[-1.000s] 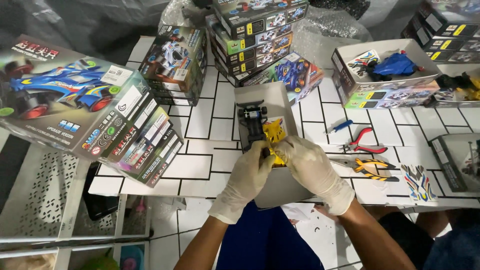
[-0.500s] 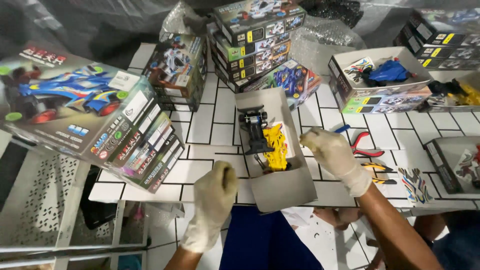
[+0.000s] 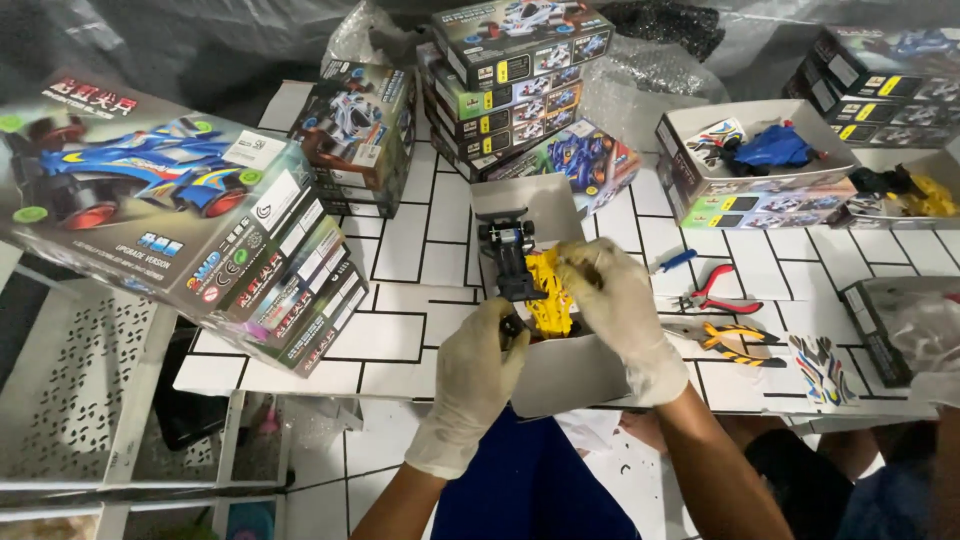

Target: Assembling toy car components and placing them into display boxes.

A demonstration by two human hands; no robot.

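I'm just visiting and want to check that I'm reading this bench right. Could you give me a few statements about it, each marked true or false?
1. Both hands, left hand and right hand, wear pale gloves. True.
2. The yellow parts frame lies in the open white box. True.
3. The red-handled pliers are in the right hand. False: they lie on the tiled table, right of the box.
4. The black toy car chassis sits beside the yellow frame. True.
5. The blue car body lies in the same box as the yellow frame. False: it is in another open box further right.
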